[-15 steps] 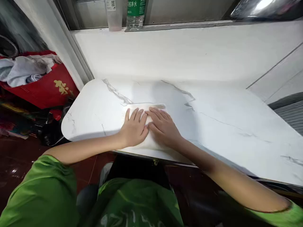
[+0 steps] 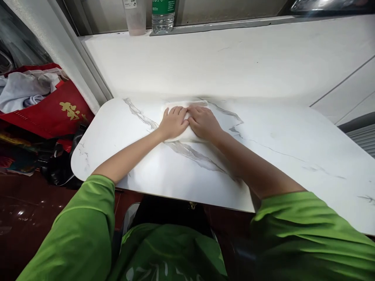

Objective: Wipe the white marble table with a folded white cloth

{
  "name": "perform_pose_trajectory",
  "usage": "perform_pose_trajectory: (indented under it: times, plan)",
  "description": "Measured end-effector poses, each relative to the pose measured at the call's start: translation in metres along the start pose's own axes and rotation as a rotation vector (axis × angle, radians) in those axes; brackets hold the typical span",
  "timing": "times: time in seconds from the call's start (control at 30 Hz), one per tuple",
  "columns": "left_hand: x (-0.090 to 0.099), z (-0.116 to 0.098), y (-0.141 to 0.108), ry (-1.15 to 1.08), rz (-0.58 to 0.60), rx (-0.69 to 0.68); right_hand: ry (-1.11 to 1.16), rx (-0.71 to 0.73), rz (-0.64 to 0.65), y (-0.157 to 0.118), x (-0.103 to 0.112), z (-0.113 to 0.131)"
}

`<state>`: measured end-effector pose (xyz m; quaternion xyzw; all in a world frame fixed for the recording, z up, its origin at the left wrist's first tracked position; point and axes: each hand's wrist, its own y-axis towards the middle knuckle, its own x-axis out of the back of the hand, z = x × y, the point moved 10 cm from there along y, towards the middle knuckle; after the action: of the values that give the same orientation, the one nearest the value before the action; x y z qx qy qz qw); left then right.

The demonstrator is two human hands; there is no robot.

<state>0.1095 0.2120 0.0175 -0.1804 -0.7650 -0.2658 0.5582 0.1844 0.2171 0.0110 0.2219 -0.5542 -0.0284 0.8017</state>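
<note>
The left hand (image 2: pixel 174 123) is laid palm-down on the left part of a white folded cloth (image 2: pixel 189 136), and its grip appears spread flat rather than closed around anything; the right hand (image 2: pixel 204 121) is laid over the right part in the same way, with the thumbs nearly meeting between them. The cloth is lying on the marble-patterned worktop (image 2: pixel 269 168), close to its wall-side edge. For the pressing to be done well, it is judged that weight should be shared evenly between both palms, that the fingers should be kept low and close together, and that the folded edges should be held flat so that no corner is bunched against the wall (image 2: pixel 228 74). Counted from left to right, there can be seen one red bag (image 2: pixel 43 117) with fabric items (image 2: pixel 26 88) inside, too overlapped to be counted, one translucent plastic cup (image 2: pixel 136 19), one water bottle (image 2: pixel 162 17) with a green label, two hands, one cloth beneath them, and one grey ribbed object (image 2: pixel 363 134)
</note>
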Motion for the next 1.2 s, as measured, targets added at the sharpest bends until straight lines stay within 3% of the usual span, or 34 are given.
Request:
perform_pose_trajectory:
  times: [0.3,0.6,0.77,0.9,1.2]
  plan:
    - [-0.009,0.027,0.063,-0.085,-0.021,-0.105,-0.045,-0.146,-0.038,0.039,-0.008,-0.035]
    - [-0.010,0.032,0.065,-0.048,-0.053,-0.089,-0.041,-0.190,-0.024,0.037,-0.003,-0.035]
    - [-0.007,0.024,0.045,0.007,-0.042,-0.029,-0.027,-0.151,0.003,0.027,-0.001,-0.025]
    - [-0.001,0.009,0.016,0.035,-0.010,-0.009,-0.031,-0.088,-0.014,0.004,0.004,-0.012]
    - [0.002,-0.065,-0.083,0.073,0.021,-0.092,-0.039,0.000,-0.014,-0.107,0.038,0.029]
